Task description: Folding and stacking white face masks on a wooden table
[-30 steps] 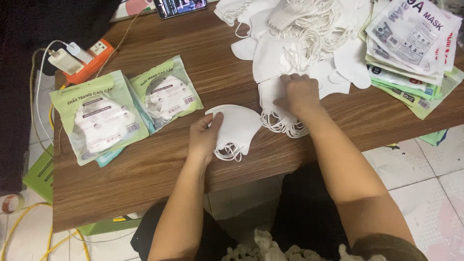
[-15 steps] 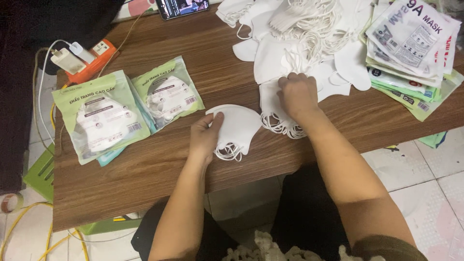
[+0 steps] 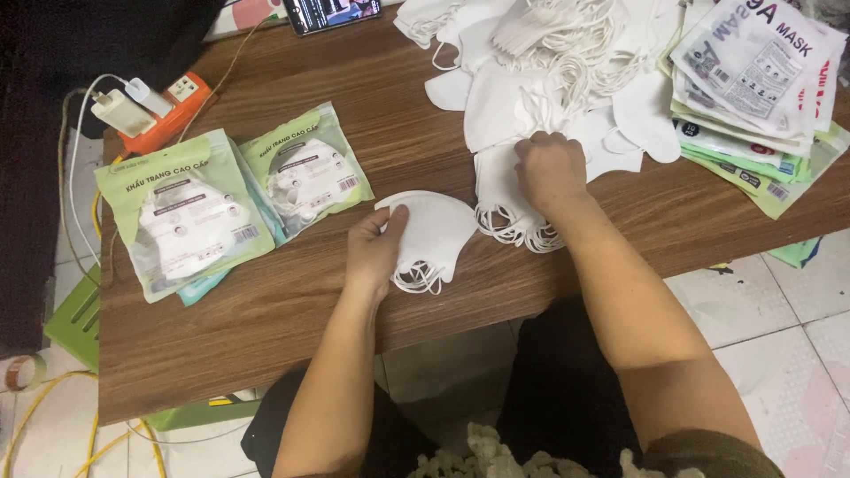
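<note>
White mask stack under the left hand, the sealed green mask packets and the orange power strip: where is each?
White mask stack (image 3: pixel 438 232), head view, on the flat fabric beside the left hand (image 3: pixel 372 252).
Green mask packets (image 3: pixel 190 212), head view, on the front of the larger packet.
Orange power strip (image 3: pixel 173 111), head view, on its orange casing.

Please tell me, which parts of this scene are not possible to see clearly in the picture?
- Head view: the fingertips of the right hand are hidden in the loose white masks.
- How many masks lie in the small stack under the left hand: the layers cannot be counted.
- The phone and the pile of flat packets are cut off by the top edge.
- The orange power strip: its sockets are too small to tell.
</note>
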